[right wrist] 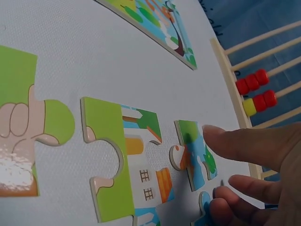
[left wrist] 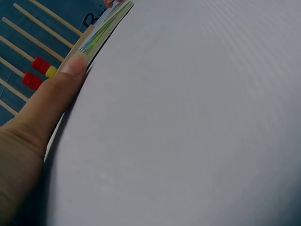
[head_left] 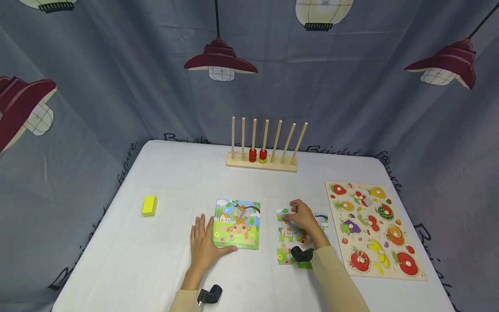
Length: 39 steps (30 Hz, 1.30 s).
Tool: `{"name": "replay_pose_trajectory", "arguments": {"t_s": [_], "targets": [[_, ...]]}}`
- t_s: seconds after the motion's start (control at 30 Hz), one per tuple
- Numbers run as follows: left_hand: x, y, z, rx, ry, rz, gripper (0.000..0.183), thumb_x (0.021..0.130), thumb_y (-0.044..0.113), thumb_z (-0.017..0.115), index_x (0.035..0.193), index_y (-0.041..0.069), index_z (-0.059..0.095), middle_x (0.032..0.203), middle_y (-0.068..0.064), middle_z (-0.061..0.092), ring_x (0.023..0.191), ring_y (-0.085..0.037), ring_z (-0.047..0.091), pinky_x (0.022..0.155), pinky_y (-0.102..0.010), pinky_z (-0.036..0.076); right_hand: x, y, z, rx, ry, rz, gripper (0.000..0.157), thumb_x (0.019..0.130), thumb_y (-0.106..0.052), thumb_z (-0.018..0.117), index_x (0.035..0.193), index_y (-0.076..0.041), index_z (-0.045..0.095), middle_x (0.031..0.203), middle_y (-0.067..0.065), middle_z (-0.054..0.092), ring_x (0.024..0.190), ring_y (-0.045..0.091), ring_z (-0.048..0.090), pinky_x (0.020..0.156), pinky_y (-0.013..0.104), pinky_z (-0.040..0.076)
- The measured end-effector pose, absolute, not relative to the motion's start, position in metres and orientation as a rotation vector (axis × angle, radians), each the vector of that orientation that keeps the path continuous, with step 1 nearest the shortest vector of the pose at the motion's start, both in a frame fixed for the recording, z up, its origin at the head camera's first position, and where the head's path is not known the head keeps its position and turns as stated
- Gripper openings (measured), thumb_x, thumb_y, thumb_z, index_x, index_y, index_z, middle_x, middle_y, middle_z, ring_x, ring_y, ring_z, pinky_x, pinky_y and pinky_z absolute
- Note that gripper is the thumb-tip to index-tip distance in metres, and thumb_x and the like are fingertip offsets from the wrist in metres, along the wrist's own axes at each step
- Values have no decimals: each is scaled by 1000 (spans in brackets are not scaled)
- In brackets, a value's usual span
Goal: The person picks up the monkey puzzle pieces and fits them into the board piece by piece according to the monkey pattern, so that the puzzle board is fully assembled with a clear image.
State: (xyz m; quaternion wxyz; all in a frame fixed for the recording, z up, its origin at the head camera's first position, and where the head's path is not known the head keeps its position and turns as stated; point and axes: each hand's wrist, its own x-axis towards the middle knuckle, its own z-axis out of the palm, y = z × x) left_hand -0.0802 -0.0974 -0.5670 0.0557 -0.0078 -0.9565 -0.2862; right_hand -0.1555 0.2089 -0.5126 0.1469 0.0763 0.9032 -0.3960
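Note:
A square monkey puzzle board (head_left: 243, 212) lies mid-table. My left hand (head_left: 203, 246) rests at its lower left corner, fingers straight along the left side and thumb along the near edge. In the left wrist view the thumb (left wrist: 49, 96) touches the board's side (left wrist: 106, 35). To the right, several loose jigsaw pieces (head_left: 285, 255) lie spread out. Over the top left jigsaw piece (right wrist: 192, 153) hovers my right hand (head_left: 306, 219), thumb and fingers apart. That piece lies on the table, close to the thumb tip. A house piece (right wrist: 141, 174) lies beside it. My right forearm partly hides other pieces.
A wooden peg stand (head_left: 261, 164) with red and yellow beads stands at the back. A fruit puzzle board (head_left: 366, 242) lies at the right. A yellow block (head_left: 149, 206) sits at the left. Grey-blue curtain (head_left: 156, 86) hangs around the white table (head_left: 163, 255).

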Motion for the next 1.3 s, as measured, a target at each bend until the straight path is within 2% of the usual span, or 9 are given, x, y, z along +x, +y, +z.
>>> {"name": "replay_pose_trajectory", "arguments": {"t_s": [0.3, 0.67, 0.93, 1.3], "targets": [[-79, -99, -567, -58, -2875, -810, 124, 44, 72, 71, 139, 2, 32, 148, -26, 17, 139, -40, 8, 112, -51, 5, -157, 205, -511, 122, 2615, -1054, 55, 74, -23, 74, 117, 0, 48, 86, 8, 46, 73, 19, 42, 64, 29, 37], [-79, -99, -570, -55, -2876, -788, 124, 45, 73, 70, 139, 3, 32, 148, -26, 17, 139, -39, 8, 113, -50, 6, -158, 201, -511, 140, 2659, -965, 51, 71, -21, 76, 110, 0, 51, 87, 8, 49, 74, 19, 45, 65, 30, 40], [-79, -98, -570, -54, -2875, -801, 124, 44, 74, 70, 139, 3, 32, 148, -25, 16, 139, -38, 7, 113, -50, 5, -156, 203, -509, 157, 2649, -1017, 42, 71, -17, 75, 100, -2, 49, 82, 4, 44, 71, 18, 43, 62, 28, 37], [-81, -96, -574, -65, -2833, -767, 123, 43, 74, 70, 137, 3, 35, 147, -26, 21, 138, -39, 13, 112, -50, 9, -156, 208, -512, 209, 2626, -1197, 29, 77, -15, 69, 101, -1, 58, 84, 7, 58, 72, 17, 53, 63, 27, 45]]}}
